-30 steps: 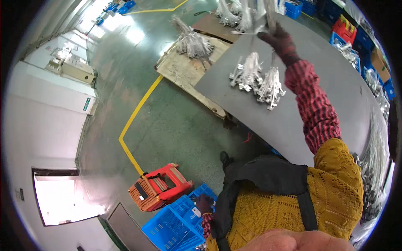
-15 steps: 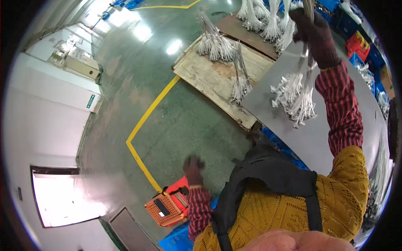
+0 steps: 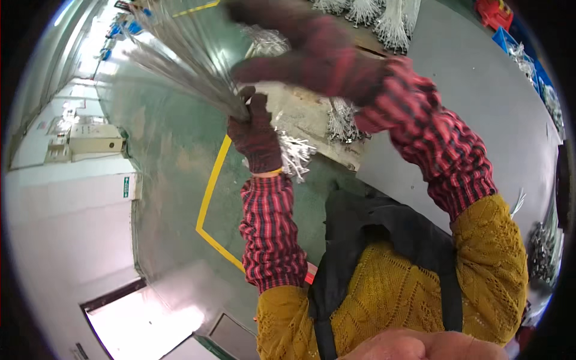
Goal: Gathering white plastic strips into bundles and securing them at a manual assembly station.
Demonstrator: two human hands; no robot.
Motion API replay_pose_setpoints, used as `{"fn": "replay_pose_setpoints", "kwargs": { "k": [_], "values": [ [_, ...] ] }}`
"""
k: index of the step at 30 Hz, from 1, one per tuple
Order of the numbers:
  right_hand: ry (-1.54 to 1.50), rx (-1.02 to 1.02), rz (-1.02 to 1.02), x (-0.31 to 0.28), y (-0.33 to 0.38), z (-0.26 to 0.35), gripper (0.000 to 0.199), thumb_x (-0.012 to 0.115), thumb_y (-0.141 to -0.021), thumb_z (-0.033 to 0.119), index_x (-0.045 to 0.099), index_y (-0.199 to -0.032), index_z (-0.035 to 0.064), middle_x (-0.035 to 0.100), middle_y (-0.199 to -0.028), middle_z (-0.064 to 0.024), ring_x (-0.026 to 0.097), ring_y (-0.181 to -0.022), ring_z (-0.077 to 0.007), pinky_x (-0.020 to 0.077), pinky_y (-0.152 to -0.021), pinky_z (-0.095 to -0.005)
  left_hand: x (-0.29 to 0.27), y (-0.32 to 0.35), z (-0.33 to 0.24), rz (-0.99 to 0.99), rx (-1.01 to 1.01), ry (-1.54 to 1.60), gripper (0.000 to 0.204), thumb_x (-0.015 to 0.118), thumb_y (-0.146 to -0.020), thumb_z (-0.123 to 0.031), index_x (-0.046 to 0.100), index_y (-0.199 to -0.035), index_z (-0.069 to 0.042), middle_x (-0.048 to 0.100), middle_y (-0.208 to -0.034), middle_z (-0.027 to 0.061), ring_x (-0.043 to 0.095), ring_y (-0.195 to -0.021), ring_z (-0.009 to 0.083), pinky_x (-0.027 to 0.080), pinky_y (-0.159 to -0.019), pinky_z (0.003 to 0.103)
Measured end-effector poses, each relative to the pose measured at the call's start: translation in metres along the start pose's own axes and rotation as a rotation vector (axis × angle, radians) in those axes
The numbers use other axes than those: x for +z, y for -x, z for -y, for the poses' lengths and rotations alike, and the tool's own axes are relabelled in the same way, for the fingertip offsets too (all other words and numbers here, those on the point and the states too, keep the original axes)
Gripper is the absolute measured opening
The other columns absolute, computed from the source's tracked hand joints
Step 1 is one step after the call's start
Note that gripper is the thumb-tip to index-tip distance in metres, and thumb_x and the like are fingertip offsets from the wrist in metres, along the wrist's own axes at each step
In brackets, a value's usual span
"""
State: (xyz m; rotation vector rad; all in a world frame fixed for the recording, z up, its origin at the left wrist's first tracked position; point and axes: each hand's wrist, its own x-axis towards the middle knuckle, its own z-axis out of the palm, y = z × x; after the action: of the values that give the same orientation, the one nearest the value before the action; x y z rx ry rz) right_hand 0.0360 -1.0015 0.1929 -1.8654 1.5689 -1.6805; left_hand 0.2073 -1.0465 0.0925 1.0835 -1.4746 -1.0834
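My left hand (image 3: 255, 135), in a dark knit glove, is closed around a bundle of thin grey cables (image 3: 201, 75). The long strands fan out up and to the left above the fist, and white connector ends (image 3: 294, 155) hang below it. My right hand (image 3: 318, 57), gloved too and blurred by motion, reaches across just above and to the right of the bundle. Its thumb and fingers are spread apart, with nothing visible between them. Whether its thumb touches the strands I cannot tell.
A grey table (image 3: 450, 108) lies to the right. Left of it, a wooden board (image 3: 312, 114) bears another cable bundle (image 3: 343, 123), with white-ended bundles (image 3: 393, 27) farther back. A red bin (image 3: 495, 13) and a blue bin (image 3: 507, 42) stand beyond the table. A yellow line (image 3: 211, 189) marks the floor.
The cable bundle has gone from my right hand above the table to my left hand, over the floor at left. My left hand has risen; my right has swung left and let go.
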Motion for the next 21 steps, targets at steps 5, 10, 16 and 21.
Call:
{"fn": "replay_pose_setpoints", "kwargs": {
  "k": [5, 10, 16, 21],
  "values": [
    [-0.037, 0.653, 0.062, -0.052, 0.079, -0.127, 0.068, 0.072, -0.085, 0.007, 0.041, -0.144, 0.0002, 0.051, -0.141, -0.0160, 0.048, -0.133, -0.0229, 0.0409, -0.110, -0.0349, -0.031, -0.045, 0.107, 0.001, -0.167, 0.158, 0.018, 0.069, -0.089, -0.016, 0.070, -0.101, -0.003, 0.066, -0.085, 0.0039, 0.061, -0.068, 0.0127, 0.049, -0.063, 0.025],
    [0.056, 1.113, 0.035, -0.065, 0.201, -0.203, 0.078, 0.078, -0.079, 0.015, 0.040, -0.145, 0.0008, 0.053, -0.140, -0.0192, 0.051, -0.130, -0.0252, 0.0420, -0.108, -0.0351, -0.016, -0.094, 0.216, 0.284, -0.378, 0.077, 0.019, 0.070, -0.089, -0.019, 0.070, -0.101, -0.004, 0.069, -0.093, 0.0081, 0.065, -0.073, 0.0158, 0.052, -0.069, 0.028],
    [0.388, 1.342, 0.258, -0.026, 0.188, -0.199, 0.096, 0.083, -0.074, 0.020, 0.028, -0.151, 0.0035, 0.045, -0.147, -0.0194, 0.046, -0.135, -0.0292, 0.0398, -0.110, -0.0376, 0.035, -0.093, 0.328, 0.521, -0.351, -0.243, 0.033, 0.061, -0.094, -0.029, 0.067, -0.115, -0.004, 0.067, -0.111, 0.0081, 0.061, -0.106, 0.0210, 0.046, -0.094, 0.034],
    [0.601, 1.277, 0.343, 0.009, 0.155, -0.253, 0.110, 0.087, -0.069, 0.029, 0.021, -0.153, 0.0051, 0.039, -0.151, -0.0197, 0.039, -0.139, -0.0317, 0.0381, -0.111, -0.0396, 0.088, -0.108, 0.390, 0.948, 0.063, -0.756, 0.044, 0.059, -0.096, -0.031, 0.057, -0.129, -0.003, 0.063, -0.125, 0.0088, 0.058, -0.116, 0.0220, 0.047, -0.101, 0.039]
  ]
}}
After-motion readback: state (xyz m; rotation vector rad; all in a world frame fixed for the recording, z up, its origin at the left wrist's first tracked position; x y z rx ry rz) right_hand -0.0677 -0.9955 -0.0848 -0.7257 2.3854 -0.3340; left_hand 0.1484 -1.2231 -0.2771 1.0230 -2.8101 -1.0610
